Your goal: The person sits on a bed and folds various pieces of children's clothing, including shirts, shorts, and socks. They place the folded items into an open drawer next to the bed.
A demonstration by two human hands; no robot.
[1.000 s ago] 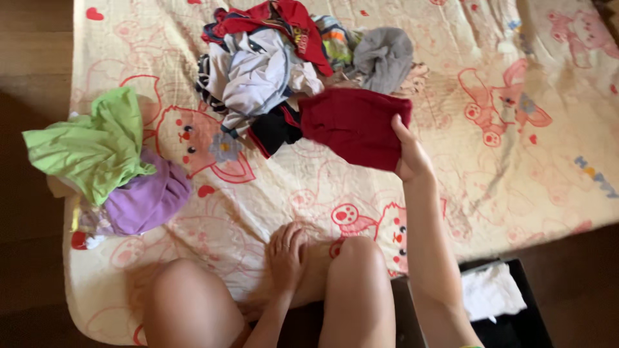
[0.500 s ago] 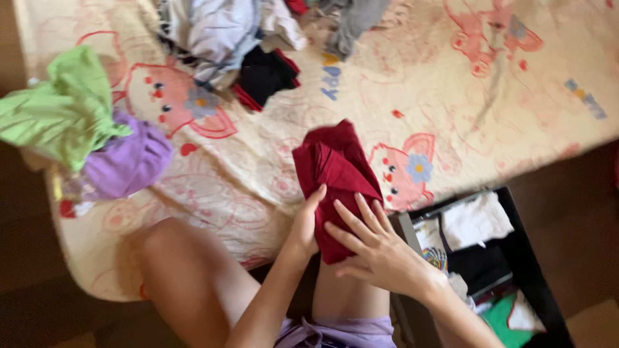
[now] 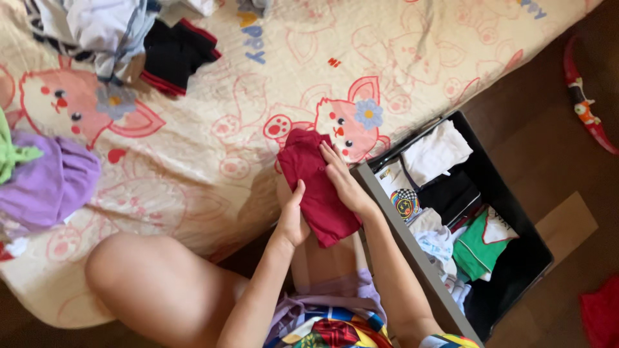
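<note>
Folding, mid-step: red garment [image 3: 317, 187] lies on your knee at the bed's [image 3: 213, 148] near edge, left hand [image 3: 291, 219] gripping its side, right hand [image 3: 342, 177] flat on top, fingers spread. Next calls for a tidy crease.

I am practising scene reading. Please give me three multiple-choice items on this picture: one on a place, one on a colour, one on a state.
1. Where does the box stand?
A. on the bed
B. on the floor beside the bed
C. on the person's lap

2. What colour is the cloth in the hands?
A. dark red
B. green
C. white

3. How is that cloth?
A. spread flat
B. folded small
C. hanging from one hand

Key:
1 B: the box sits on the brown floor by the bed.
2 A: the cloth is dark red.
3 B: the left hand and right hand press it, folded.
</note>
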